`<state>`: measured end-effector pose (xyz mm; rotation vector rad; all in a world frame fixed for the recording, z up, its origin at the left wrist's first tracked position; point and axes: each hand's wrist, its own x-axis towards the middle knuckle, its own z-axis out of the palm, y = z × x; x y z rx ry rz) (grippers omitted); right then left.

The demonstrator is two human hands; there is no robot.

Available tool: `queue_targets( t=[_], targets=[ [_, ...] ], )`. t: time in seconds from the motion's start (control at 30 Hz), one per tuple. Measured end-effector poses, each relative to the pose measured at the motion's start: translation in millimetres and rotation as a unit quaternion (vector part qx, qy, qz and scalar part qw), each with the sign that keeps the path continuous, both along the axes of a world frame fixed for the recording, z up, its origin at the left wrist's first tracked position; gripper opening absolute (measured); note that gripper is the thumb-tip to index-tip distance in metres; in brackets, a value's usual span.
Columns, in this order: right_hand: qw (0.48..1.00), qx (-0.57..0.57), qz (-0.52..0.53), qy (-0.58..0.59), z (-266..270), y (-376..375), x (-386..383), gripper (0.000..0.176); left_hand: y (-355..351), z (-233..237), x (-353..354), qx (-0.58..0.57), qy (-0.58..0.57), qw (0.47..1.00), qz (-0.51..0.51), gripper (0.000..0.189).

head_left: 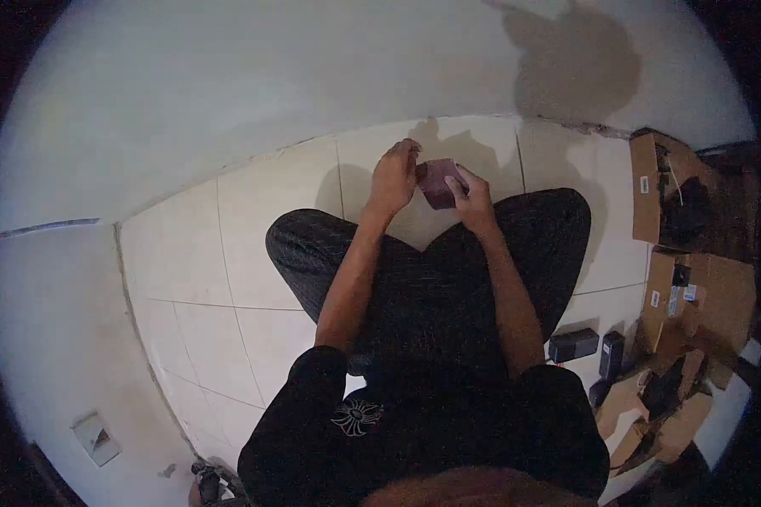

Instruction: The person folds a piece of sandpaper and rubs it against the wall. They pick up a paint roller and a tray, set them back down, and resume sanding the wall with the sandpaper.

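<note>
The likeliest trouble here is a drop: you hold the small maroon object (438, 182) in the air just beyond your crossed legs (431, 270), above the hard tiled floor (254, 211). The hold looks like a fingertip hold at its edges, so a twist or a loosened finger could let it slip and strike the tiles. The dim light adds to that risk, since it hides small detail on the object. Your right hand (475, 199) is closed around the object's right side and underside, fingers wrapped on it. Your left hand (394, 177) has its fingers bent in, the tips meeting the object's left edge. Whether they pinch or merely touch, I cannot tell. Cardboard boxes (676, 194) lie well to the right of your legs.
</note>
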<state>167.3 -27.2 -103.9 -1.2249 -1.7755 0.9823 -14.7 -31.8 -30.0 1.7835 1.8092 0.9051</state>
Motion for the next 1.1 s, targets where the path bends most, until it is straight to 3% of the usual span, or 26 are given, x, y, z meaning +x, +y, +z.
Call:
queue_targets(
  t=[0.3,0.4,0.57,0.63,0.7,0.8,1.1],
  targets=[
    [0.992,-0.112,0.035,0.042,50,1,0,0.041,2,-5,-1,0.012,0.009,1.0,-0.013,0.016],
    [0.995,-0.091,0.037,0.003,57,1,2,0.044,0,1,0,-0.005,-0.018,1.0,-0.017,0.018],
    [0.998,-0.062,0.022,0.008,24,2,1,0.045,0,2,1,-0.004,-0.031,0.999,-0.037,0.021],
    [0.998,-0.064,0.026,0.012,38,2,-1,0.045,-1,7,1,-0.001,-0.056,0.997,-0.045,0.022],
    [0.987,-0.147,0.036,0.053,53,0,-2,0.044,-3,10,1,0.013,-0.074,0.996,-0.057,0.024],
    [0.992,-0.117,0.044,0.028,53,0,-1,0.044,-2,9,-1,0.017,-0.017,0.998,-0.055,0.025],
    [0.995,-0.093,0.044,0.003,46,1,-1,0.04,-1,4,-1,0.019,-0.028,0.998,-0.045,0.03]
  ],
)
